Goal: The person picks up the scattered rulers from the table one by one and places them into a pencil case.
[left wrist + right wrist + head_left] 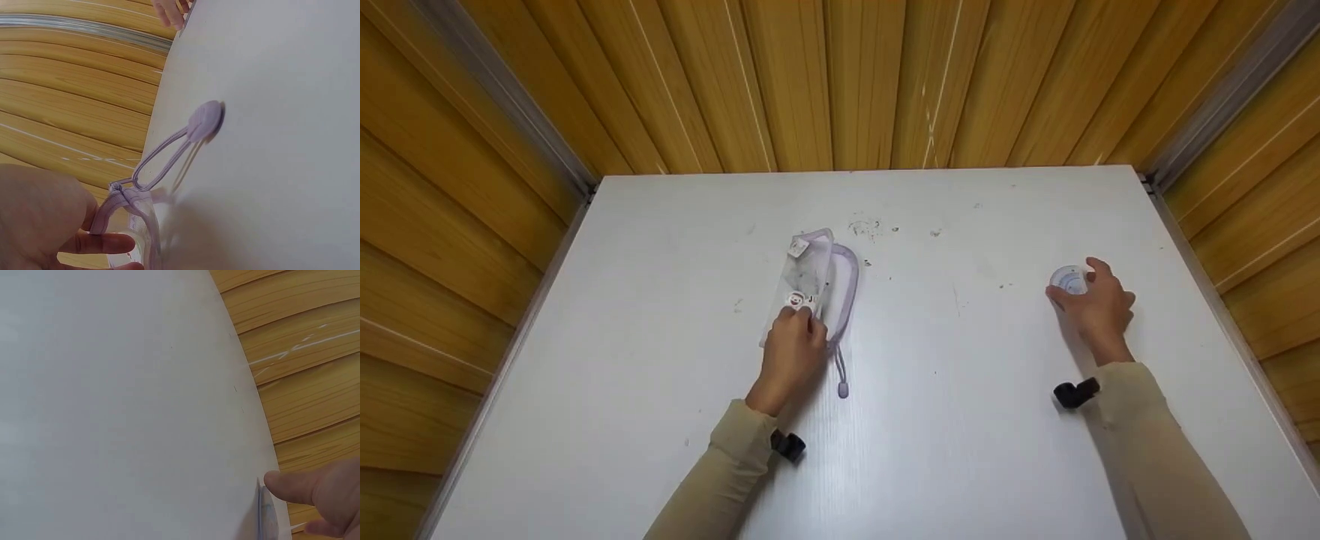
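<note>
A clear pouch (804,274) with lavender edging lies on the white table, a small cartoon face printed near its middle. My left hand (793,349) pinches its near part, covering some of it. A lavender wrist strap (851,289) loops along the pouch's right side. From the near end runs a thin cord with an oval lavender end piece (205,121), shown large in the left wrist view. To the right, my right hand (1099,304) holds a round, flat, pale blue-and-white disc (1068,279) between thumb and forefinger. Only the disc's edge shows in the right wrist view.
The white table (945,420) bears dark scuffs near its far middle. Wood-look panels (855,82) stand behind it and on both sides. A small black device (787,446) sits at the left cuff, another (1076,393) at the right cuff.
</note>
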A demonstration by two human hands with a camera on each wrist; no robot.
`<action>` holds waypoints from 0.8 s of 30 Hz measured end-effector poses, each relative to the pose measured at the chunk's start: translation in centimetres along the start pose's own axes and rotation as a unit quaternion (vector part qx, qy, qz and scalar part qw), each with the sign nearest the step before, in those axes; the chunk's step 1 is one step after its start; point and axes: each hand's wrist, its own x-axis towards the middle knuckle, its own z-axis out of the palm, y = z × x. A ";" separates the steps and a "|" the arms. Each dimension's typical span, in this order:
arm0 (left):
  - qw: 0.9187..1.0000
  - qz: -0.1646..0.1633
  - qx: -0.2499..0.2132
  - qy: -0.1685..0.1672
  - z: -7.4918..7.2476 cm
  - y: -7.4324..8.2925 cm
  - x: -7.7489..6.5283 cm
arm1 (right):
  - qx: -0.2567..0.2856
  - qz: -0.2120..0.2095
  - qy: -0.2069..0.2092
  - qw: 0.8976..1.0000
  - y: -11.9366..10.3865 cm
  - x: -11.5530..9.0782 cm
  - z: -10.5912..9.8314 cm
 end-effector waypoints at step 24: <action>1.000 0.004 -0.008 0.004 0.1 0.0 -0.1 | 0.015 -0.002 -0.015 1.000 0.4 0.6 -0.5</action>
